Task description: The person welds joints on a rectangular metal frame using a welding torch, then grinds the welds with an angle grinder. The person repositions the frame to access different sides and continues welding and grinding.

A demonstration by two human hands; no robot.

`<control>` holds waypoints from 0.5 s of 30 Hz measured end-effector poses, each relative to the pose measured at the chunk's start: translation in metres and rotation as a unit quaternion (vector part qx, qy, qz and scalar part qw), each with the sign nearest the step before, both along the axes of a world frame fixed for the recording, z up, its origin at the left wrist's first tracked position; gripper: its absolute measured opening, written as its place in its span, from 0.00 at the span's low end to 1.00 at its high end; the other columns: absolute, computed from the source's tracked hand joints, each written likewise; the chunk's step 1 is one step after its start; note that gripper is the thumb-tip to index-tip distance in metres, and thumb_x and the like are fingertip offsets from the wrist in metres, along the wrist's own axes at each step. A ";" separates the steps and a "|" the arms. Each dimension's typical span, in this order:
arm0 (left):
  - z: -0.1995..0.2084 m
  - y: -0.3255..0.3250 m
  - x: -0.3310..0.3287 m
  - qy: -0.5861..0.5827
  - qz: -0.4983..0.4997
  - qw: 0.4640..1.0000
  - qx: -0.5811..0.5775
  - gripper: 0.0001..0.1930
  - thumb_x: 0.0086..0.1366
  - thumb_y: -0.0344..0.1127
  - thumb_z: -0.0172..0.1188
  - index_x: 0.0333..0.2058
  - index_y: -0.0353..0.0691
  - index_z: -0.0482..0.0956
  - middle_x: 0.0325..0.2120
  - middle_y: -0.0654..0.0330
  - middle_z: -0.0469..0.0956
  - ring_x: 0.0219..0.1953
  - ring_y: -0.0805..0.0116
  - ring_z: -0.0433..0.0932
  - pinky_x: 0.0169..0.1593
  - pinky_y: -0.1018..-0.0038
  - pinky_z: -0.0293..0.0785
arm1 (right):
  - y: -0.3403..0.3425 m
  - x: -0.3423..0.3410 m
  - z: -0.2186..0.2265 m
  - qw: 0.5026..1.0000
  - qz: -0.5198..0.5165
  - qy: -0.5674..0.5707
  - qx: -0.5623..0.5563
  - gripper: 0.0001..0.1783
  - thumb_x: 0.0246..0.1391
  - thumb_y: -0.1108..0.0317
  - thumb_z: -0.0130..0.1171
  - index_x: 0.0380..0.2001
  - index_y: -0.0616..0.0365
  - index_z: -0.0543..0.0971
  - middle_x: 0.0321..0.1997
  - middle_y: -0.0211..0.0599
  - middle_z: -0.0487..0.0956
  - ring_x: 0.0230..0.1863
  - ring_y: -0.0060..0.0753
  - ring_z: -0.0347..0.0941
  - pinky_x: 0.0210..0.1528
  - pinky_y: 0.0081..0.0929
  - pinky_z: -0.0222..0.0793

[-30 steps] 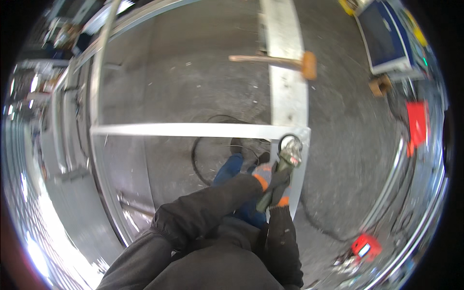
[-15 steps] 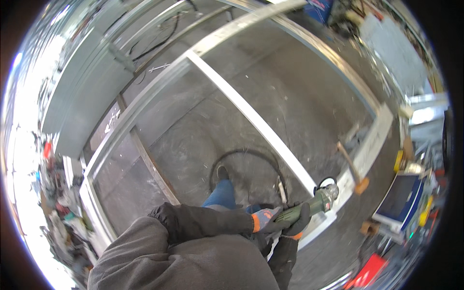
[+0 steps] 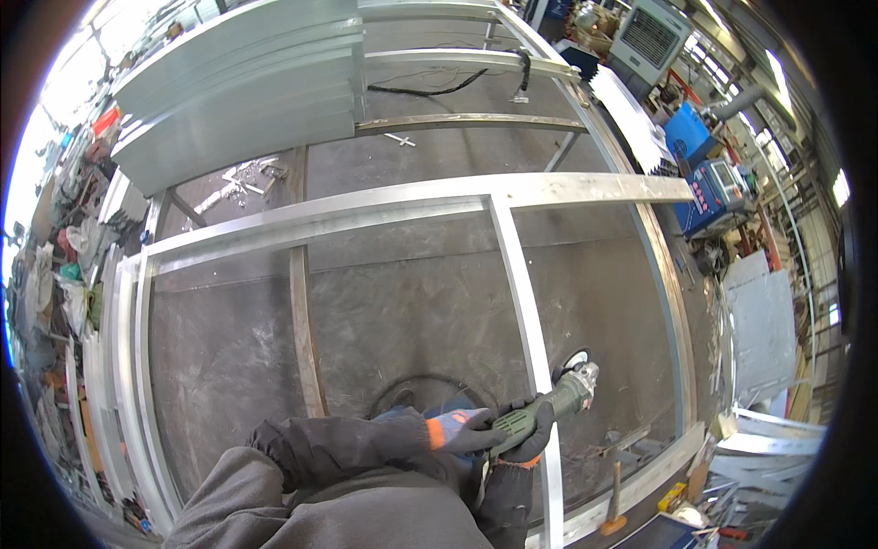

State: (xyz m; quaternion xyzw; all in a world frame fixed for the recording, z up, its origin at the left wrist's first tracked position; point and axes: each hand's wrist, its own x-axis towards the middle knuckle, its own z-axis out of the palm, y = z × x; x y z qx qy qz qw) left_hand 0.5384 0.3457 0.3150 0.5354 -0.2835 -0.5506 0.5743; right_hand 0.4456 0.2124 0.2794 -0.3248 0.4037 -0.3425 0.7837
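A green angle grinder (image 3: 569, 395) is held in both my gloved hands, its disc (image 3: 575, 359) turned away from me. My left hand (image 3: 465, 430), in a grey glove with an orange cuff, wraps the rear of the body. Closer to the head, my right hand (image 3: 538, 434) grips the body from the right. Beneath the tool runs a pale metal crossbar (image 3: 519, 284) of a large rectangular frame (image 3: 393, 196). In this view the disc appears just right of that bar; whether it touches anything I cannot tell.
A hammer (image 3: 615, 501) rests near the frame's lower right side. Grey sheet panels (image 3: 242, 87) are stacked at the far left. A blue machine (image 3: 715, 192) and a grey air cooler (image 3: 647, 44) stand at the far right. Black cable (image 3: 430, 90) lies beyond the frame.
My view has swung upward, showing more of the far workshop. The grinder has moved away from the frame's lower right corner and is over the crossbar. Both hands keep their hold.
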 end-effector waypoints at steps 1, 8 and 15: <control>-0.004 0.002 0.016 0.051 -0.045 0.991 0.117 0.26 0.70 0.51 0.60 0.51 0.31 0.76 0.39 0.57 0.81 0.35 0.74 0.79 0.38 0.73 0.77 | -0.001 0.019 0.007 1.000 0.019 -0.003 -0.021 0.21 0.59 0.52 0.62 0.48 0.54 0.74 0.35 0.34 0.78 0.34 0.37 0.78 0.39 0.39 0.80; -0.052 -0.010 0.094 0.024 0.142 0.989 0.043 0.29 0.70 0.51 0.61 0.55 0.30 0.74 0.42 0.54 0.82 0.41 0.70 0.80 0.44 0.72 0.78 | -0.052 0.141 0.013 0.962 0.260 0.039 0.072 0.21 0.61 0.59 0.61 0.52 0.57 0.70 0.36 0.37 0.77 0.32 0.34 0.76 0.34 0.36 0.78; -0.096 -0.091 0.226 0.005 0.196 0.976 0.096 0.40 0.66 0.62 0.59 0.61 0.31 0.70 0.51 0.48 0.79 0.53 0.62 0.78 0.57 0.70 0.74 | -0.141 0.283 -0.067 0.898 0.388 0.152 -0.143 0.19 0.54 0.63 0.65 0.44 0.62 0.72 0.31 0.41 0.77 0.29 0.35 0.78 0.30 0.34 0.78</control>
